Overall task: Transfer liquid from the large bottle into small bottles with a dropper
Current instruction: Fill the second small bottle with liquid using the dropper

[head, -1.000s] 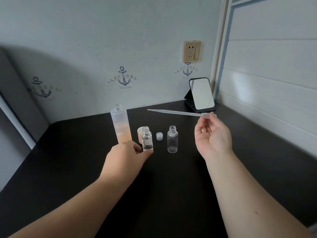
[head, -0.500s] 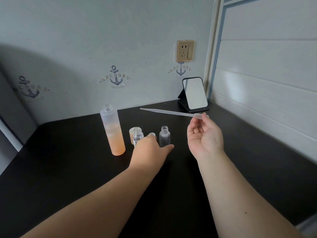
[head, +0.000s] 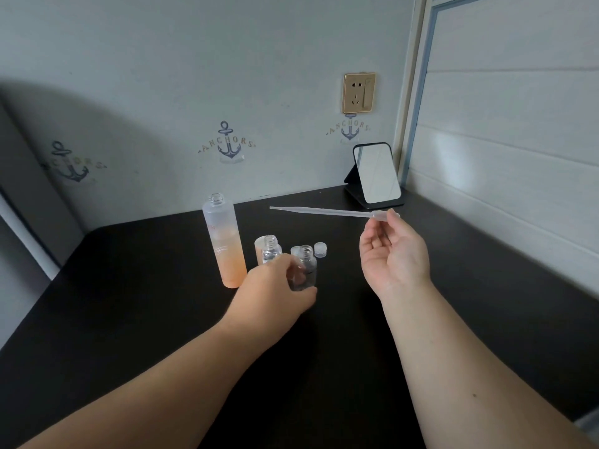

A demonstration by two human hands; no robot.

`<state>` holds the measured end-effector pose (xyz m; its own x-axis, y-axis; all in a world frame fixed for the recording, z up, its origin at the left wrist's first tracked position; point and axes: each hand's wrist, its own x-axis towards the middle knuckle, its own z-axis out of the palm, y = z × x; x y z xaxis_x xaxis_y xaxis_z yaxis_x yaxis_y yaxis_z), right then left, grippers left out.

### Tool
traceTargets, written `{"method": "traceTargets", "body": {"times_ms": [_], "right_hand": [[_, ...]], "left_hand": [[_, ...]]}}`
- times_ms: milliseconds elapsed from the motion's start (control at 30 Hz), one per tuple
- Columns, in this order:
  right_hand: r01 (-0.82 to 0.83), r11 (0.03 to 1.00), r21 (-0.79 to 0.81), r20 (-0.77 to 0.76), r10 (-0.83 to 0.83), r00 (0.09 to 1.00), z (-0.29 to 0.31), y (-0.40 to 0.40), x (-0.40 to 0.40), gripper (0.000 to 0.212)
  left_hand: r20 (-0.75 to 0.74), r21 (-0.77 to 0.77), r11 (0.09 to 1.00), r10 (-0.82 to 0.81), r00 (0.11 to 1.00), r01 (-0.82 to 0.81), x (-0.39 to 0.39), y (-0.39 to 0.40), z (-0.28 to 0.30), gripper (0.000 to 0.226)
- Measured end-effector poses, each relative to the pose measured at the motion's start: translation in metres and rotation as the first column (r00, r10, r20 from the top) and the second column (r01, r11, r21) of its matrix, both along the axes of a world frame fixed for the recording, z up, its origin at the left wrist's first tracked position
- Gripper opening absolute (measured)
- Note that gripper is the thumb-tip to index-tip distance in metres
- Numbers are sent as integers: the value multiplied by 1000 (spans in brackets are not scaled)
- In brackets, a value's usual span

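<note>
The large frosted bottle [head: 224, 241] stands open on the black table, orange liquid in its lower part. Right of it stands a small clear bottle [head: 271, 249] without a cap. My left hand [head: 275, 293] grips a second small clear bottle [head: 306, 265] near its base, in front of the first. My right hand [head: 392, 254] is raised palm up and pinches the bulb of a long plastic dropper [head: 324, 211], which points left, level above the bottles.
Two small white caps [head: 320, 248] lie behind the small bottles, and a larger pale cap [head: 260, 243] sits behind the first one. A small standing mirror [head: 376, 175] is at the table's back right corner, by the wall.
My left hand left the first small bottle, moved right to the second one and took hold of it, drawing it nearer. The dropper hand stayed about where it was.
</note>
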<state>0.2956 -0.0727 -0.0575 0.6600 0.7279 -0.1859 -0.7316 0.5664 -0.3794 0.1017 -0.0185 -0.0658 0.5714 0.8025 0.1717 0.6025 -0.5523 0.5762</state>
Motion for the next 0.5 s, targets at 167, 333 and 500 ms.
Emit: {"method": "traceTargets", "body": {"times_ms": [167,333,500], "right_hand": [[-16,1000,2,40,16,999,-1,1,-3,4],[-57,998,-16,116,59,992,-2,3,-10,11],[-72,997,-11,135,73,988,-1,4,-21,12]], "left_hand": [[-35,-72,997,-15,999,13,-44,14,6,23],[10,-208,976,-61,998,62,-60,23,-1,24],[4,-267,960,-81,997,79,-70,27,-1,28]]}}
